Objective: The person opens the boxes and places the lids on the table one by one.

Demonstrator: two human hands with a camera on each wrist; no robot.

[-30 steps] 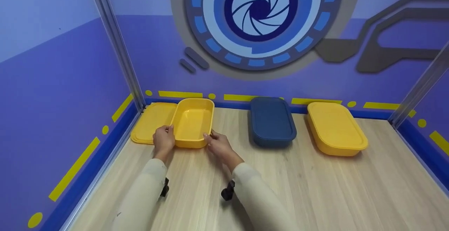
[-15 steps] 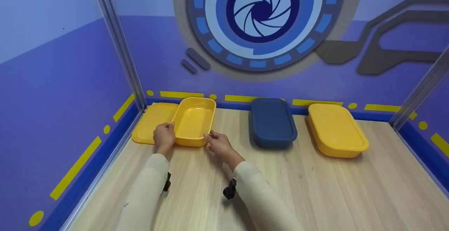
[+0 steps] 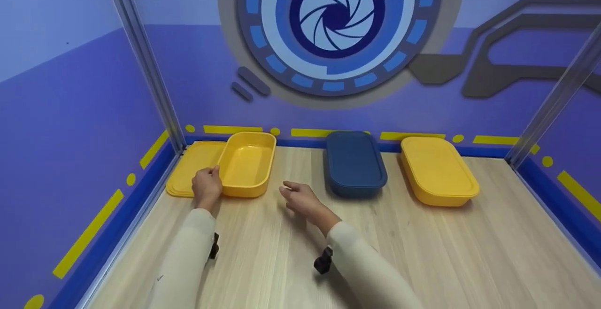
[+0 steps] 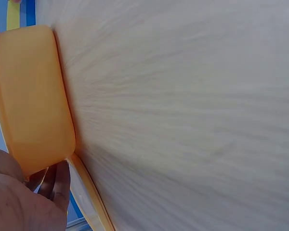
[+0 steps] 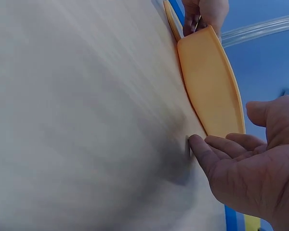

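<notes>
An open yellow lunch box (image 3: 247, 163) stands on the table at the left in the head view, its inside bare. My left hand (image 3: 207, 188) pinches its rim at the near left corner; in the left wrist view the fingers (image 4: 62, 185) curl behind the box wall. A flat yellow lid (image 3: 195, 168) lies just left of the box, partly covered by it and by the hand. My right hand (image 3: 305, 202) hovers apart from the box on its right side, fingers relaxed and holding nothing. The right wrist view shows its thumb well away from its fingers.
A dark blue lidded lunch box (image 3: 355, 163) stands right of centre near the back wall. Farther right is a yellow lidded lunch box (image 3: 439, 170). Blue printed panels (image 3: 84, 135) and metal posts border the wooden table (image 3: 404, 257).
My right hand has let go of the open yellow box and moved off to the right. My left hand keeps its grip. The head view has shifted slightly.
</notes>
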